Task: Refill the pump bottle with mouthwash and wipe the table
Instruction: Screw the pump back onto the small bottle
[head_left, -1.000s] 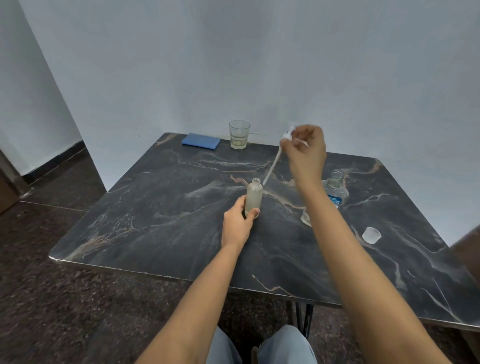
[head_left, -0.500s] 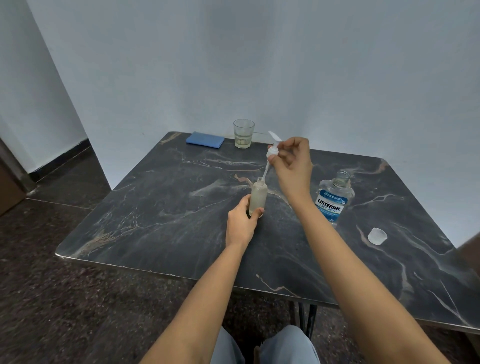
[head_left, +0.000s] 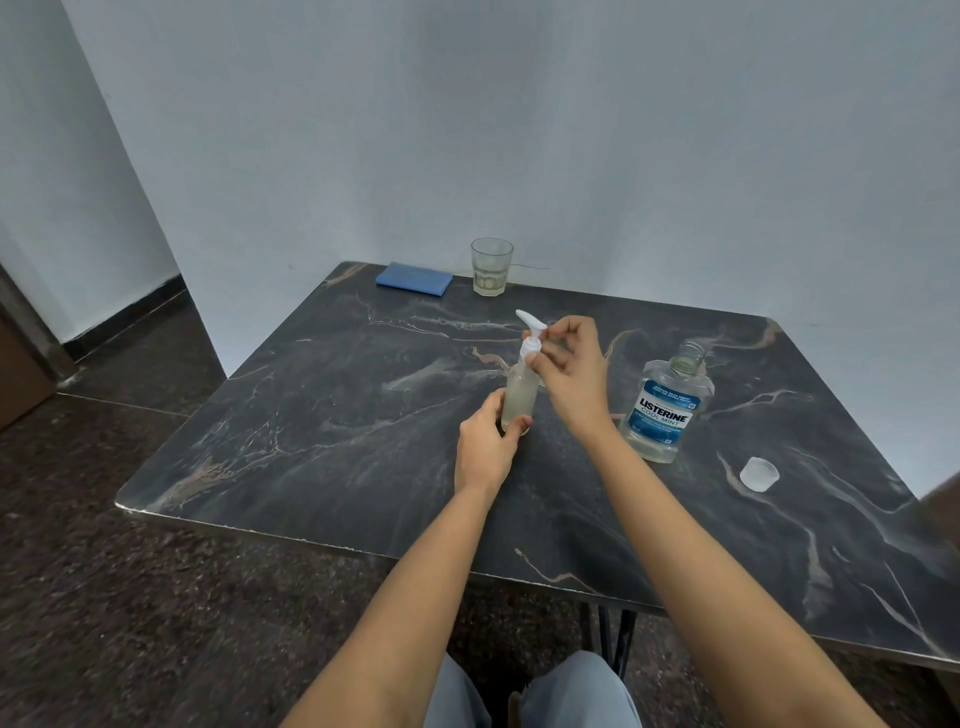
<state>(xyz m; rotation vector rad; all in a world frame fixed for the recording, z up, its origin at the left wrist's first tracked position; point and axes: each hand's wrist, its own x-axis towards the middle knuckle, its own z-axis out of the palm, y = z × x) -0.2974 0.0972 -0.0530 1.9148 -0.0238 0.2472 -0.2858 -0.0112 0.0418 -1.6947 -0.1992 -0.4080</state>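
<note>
A small frosted pump bottle holding pale liquid stands upright near the middle of the dark marble table. My left hand grips its lower body. The white pump head sits on the bottle's neck, and my right hand pinches its collar with thumb and fingers. An uncapped mouthwash bottle with a blue label stands to the right, close to my right forearm. Its translucent cap lies on the table further right.
A drinking glass with a little pale liquid stands at the table's far edge by the wall. A folded blue cloth lies to its left. The wall runs right behind the table. My knees show below the near edge.
My right hand came down with the pump head, its tube sliding into the bottle, and the head now sits on the neck. The left hand kept hold of the bottle.
</note>
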